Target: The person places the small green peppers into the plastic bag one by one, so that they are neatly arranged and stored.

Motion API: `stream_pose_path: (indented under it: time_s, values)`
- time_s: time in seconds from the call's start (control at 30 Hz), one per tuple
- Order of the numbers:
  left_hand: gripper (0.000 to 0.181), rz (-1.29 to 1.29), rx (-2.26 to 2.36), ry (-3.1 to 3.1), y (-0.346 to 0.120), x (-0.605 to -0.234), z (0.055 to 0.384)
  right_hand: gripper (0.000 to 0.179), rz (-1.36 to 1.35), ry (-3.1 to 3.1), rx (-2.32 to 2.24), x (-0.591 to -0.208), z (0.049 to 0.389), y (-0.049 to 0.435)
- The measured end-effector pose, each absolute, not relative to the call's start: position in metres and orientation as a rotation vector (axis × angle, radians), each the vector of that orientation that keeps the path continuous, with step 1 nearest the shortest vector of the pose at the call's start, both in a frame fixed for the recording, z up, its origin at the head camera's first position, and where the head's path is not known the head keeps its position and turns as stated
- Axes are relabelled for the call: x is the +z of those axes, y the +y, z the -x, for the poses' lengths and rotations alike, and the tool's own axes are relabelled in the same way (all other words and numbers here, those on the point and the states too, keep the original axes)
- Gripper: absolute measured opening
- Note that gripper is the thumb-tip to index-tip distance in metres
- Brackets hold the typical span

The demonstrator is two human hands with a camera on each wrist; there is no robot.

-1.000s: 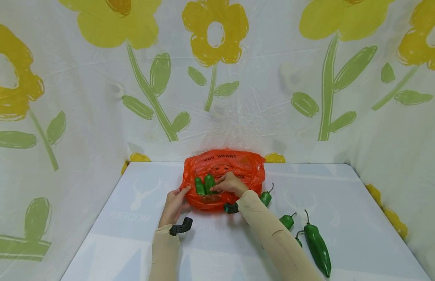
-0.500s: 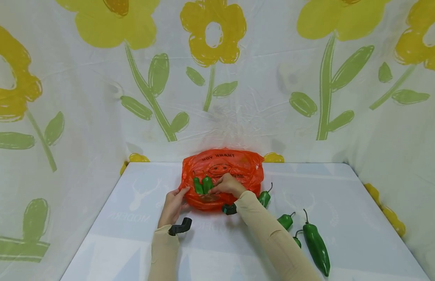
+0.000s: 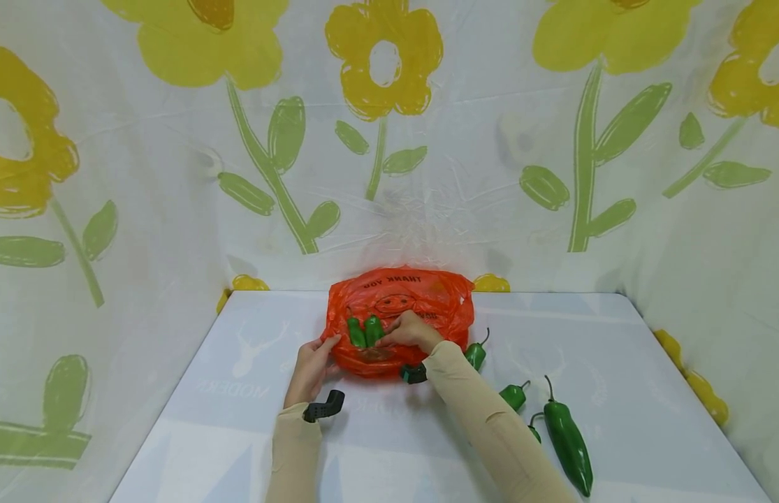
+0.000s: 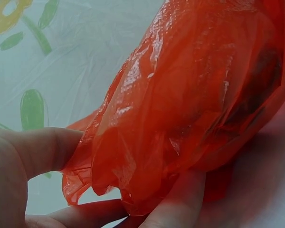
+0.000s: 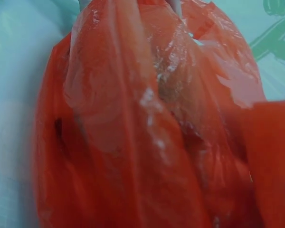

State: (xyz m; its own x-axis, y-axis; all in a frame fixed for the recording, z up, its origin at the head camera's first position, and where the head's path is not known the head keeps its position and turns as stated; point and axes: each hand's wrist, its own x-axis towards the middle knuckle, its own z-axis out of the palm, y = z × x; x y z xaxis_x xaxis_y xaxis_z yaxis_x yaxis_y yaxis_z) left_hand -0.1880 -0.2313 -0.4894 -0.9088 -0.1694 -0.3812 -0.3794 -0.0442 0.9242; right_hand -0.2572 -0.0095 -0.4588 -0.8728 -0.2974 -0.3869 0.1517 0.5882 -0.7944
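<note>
A red plastic bag [image 3: 448, 300] with printed lettering lies open-mouthed at the back of the table. My left hand [image 3: 309, 370] pinches its left edge; the left wrist view shows thumb and fingers on the thin red film [image 4: 133, 142]. Two green peppers stand side by side in the mouth: a left pepper [image 3: 356, 333] and a right pepper [image 3: 373, 328], both stem up. My right hand [image 3: 411, 330] reaches in over the bag, its curled fingers holding the right pepper low on its side. In the right wrist view the bag [image 5: 133, 133] hides that hand.
To the right lie more green peppers: one beside the bag [image 3: 476, 355], one by the right sleeve [image 3: 513, 396], one partly behind the sleeve [image 3: 535, 433] and a long pepper [image 3: 568, 447] nearer the front. A flower-printed curtain [image 3: 464, 175] rises behind the table [image 3: 238, 419].
The right pepper has sunk slightly and turned, so its stem now shows; the left pepper's stem also shows now. Both hands have stayed almost in place.
</note>
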Motion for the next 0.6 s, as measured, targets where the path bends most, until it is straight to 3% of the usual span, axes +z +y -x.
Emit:
stream_pose_path:
  time_s: [0.33,0.6]
  values:
    - [0.052,0.595,2.083,2.067,-0.232,-0.49,0.189,0.027,0.122,2.445,-1.147,-0.443,0.26,0.0]
    - [0.053,0.613,2.06,2.074,-0.232,-0.489,0.189,0.036,0.213,2.539,-1.328,-0.417,0.253,0.02]
